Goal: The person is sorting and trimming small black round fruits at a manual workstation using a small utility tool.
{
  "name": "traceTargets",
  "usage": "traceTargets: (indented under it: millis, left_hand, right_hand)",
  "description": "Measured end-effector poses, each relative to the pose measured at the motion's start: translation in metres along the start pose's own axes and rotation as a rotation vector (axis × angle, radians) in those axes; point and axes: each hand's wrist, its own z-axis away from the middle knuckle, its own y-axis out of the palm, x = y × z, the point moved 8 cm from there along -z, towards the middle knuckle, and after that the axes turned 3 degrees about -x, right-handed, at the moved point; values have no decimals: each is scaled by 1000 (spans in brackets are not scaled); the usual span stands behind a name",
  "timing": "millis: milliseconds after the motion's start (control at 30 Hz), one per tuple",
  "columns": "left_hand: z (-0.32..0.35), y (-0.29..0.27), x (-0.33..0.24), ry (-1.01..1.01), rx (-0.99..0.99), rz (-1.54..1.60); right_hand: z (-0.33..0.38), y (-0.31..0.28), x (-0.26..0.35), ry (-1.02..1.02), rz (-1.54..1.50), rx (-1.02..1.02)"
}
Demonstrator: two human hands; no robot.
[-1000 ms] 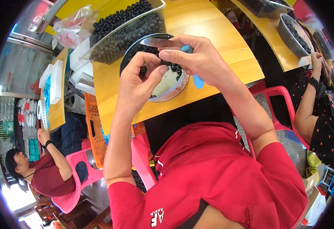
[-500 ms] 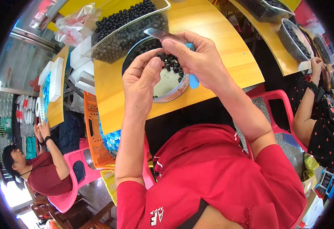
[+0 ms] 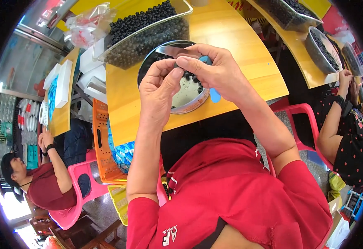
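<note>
Both hands are raised together over a round metal bowl (image 3: pixel 181 97) in the upper middle of the frame. The right hand (image 3: pixel 220 72) grips a small knife (image 3: pixel 177 52) with a blue handle, its blade pointing toward the left of the frame above the fingers. The left hand (image 3: pixel 158 89) sits just left of it, thumb and fingers pinched together on something small and dark at the spot where the two hands meet; it is too hidden to say what it is exactly. Directly under the hands, the bowl holds a few dark round berries (image 3: pixel 189 76) and a pale wet bottom.

The bowl rests on a yellow wooden table (image 3: pixel 231 37). Just above it in the frame stands a clear plastic tub (image 3: pixel 146 31) heaped with the same dark berries, touching or nearly touching the bowl's rim. An orange crate (image 3: pixel 102 145) hangs by the table's lower left edge. At the far left a person in a dark red shirt (image 3: pixel 44 186) sits on a pink chair (image 3: pixel 71 211); at the right edge another person in a dotted black top (image 3: pixel 351 137) works at a second table with a grey bowl (image 3: pixel 320 52).
</note>
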Motion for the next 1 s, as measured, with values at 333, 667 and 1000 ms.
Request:
traceTargets:
  millis: [333,667,1000]
  left_hand:
    - [8,2,-19,124,-56,-278]
    - [10,-7,-9,89,-122,-26]
    - [12,-5,-14,193,-77,-168]
  right_hand:
    - [1,9,4,47,-19,68]
    - [5,4,9,-24,-69,64]
    - [14,7,11,-83,143,106]
